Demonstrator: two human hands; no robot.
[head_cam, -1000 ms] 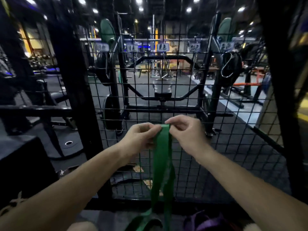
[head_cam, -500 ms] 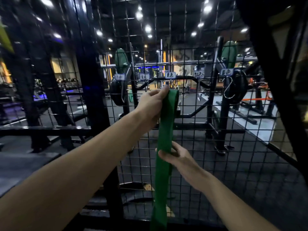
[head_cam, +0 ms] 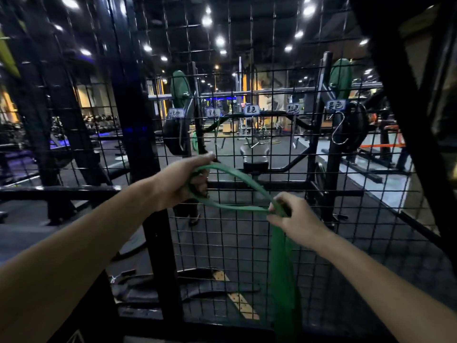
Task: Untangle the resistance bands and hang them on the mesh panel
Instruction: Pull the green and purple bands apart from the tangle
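A wide green resistance band (head_cam: 282,273) is held in both hands in front of the black mesh panel (head_cam: 247,243). My left hand (head_cam: 184,180) grips the band's top loop, which arcs open toward the right. My right hand (head_cam: 294,219) pinches the band lower down, and from there the rest hangs straight to the bottom edge. A row of small labels (head_cam: 251,110) runs across the panel at head height. Metal S-hooks hang under them, one at the right (head_cam: 340,129) and one at the left (head_cam: 181,137). Both hooks carry nothing.
A thick black post (head_cam: 138,144) stands just left of the mesh. Behind the panel are a squat rack (head_cam: 326,134) with weight plates, a bench and the gym floor. A dark slanted beam (head_cam: 408,120) crosses the right side.
My left hand came down from the label row and pulled the band's top into an open loop. My right hand shifted right and now pinches the band at its side.
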